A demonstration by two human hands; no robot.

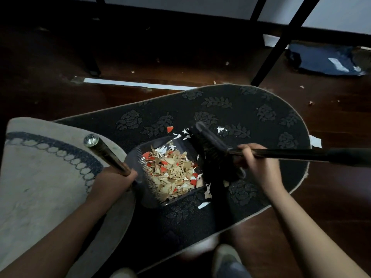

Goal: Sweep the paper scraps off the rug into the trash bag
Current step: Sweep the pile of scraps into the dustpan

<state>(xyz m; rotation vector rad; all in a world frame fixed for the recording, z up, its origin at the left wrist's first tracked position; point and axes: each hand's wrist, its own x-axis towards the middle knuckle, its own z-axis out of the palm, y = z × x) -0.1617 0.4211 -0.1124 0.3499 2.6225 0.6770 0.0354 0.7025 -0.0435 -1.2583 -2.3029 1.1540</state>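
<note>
A dark dustpan (149, 194) lies on the black flower-patterned rug (251, 113), holding a heap of tan, red and white paper scraps (172, 173). My left hand (112, 181) grips the dustpan's long handle (104, 152). My right hand (259, 164) holds the broom handle (301, 154) low, near the black broom head (210, 145), which stands at the dustpan's open right side. A few loose scraps (185, 134) lie on the rug just beyond the pan, and more (207, 190) lie at its near corner. A dark blue trash bag (325, 61) lies on the floor, far right.
A beige round rug (40, 173) overlaps the black one at left. Black furniture legs (281, 45) stand on the dark wood floor behind. A white strip (136, 84) and small scraps (226, 63) lie on the floor. My shoes (226, 257) are at the bottom edge.
</note>
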